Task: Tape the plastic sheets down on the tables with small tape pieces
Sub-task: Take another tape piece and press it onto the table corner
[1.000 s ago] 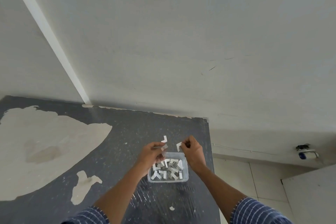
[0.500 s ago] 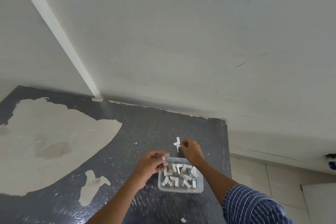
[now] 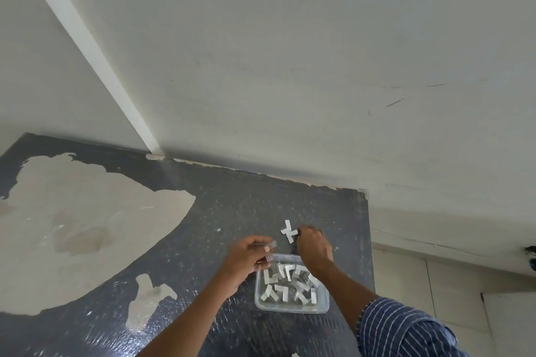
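Pinching a tape piece (image 3: pixel 271 246) between thumb and forefinger, your left hand (image 3: pixel 248 258) sits just left of the tub (image 3: pixel 291 309) of cut pieces. Your right hand (image 3: pixel 314 246): fingers curled at one end of a tape cross (image 3: pixel 287 231) on the plastic sheet (image 3: pixel 255 333); whether pinching or pressing is unclear. The table (image 3: pixel 203 240) ends near the right hand; open surface lies to the left.

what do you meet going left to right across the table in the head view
large pale peeled patch, small pale peeled patch, left hand pinching a tape piece, white tape cross, right hand, table's right edge
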Motion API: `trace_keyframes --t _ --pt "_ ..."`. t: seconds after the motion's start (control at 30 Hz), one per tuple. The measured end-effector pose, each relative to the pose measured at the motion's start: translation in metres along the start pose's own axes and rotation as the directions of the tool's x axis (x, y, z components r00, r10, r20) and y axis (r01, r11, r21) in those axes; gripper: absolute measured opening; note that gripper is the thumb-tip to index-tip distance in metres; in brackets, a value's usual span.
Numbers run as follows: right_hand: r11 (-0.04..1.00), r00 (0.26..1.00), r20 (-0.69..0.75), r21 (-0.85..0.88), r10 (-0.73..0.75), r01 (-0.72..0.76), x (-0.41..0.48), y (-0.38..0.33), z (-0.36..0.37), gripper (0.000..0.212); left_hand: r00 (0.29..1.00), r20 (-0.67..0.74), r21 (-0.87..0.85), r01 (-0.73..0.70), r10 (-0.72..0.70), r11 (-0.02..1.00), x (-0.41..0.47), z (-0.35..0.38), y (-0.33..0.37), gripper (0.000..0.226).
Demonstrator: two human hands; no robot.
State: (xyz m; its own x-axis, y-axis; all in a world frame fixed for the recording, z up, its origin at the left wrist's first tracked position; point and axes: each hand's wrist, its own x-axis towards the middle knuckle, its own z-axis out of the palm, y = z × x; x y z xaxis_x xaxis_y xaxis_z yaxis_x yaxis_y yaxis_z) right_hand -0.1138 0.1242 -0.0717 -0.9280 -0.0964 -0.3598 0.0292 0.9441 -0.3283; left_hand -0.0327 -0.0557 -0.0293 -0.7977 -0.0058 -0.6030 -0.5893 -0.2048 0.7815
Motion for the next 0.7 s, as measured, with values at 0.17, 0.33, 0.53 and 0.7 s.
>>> trace_keyframes --t 0.17,0.33,0.53,0.7 --pt "0.993 0.995 -0.099 0.119 -0.001 0.013 -0.01 0.002 -0.001 0.017 1.0 -0.003 -0.029 0.012 -0.012 1.0 -0.001 0.005 0.002 0.016" --pt "0.932 0.974 -0.138 0.295 -0.177 0.211 -0.03 -0.003 -0.011 0.019 1.0 0.021 -0.02 -0.005 0.006 1.0 -0.008 0.009 0.009 0.014" --pt "0.871 0.944 -0.079 0.366 -0.321 0.327 -0.07 -0.023 -0.024 0.029 0.998 0.058 0.021 -0.002 0.001 1.0 -0.017 -0.001 0.006 0.015" --pt "0.854 0.957 -0.162 0.433 -0.241 0.289 -0.101 -0.036 -0.019 0.017 0.995 0.1 0.04 -0.028 0.024 0.999 -0.032 -0.012 0.002 0.016"
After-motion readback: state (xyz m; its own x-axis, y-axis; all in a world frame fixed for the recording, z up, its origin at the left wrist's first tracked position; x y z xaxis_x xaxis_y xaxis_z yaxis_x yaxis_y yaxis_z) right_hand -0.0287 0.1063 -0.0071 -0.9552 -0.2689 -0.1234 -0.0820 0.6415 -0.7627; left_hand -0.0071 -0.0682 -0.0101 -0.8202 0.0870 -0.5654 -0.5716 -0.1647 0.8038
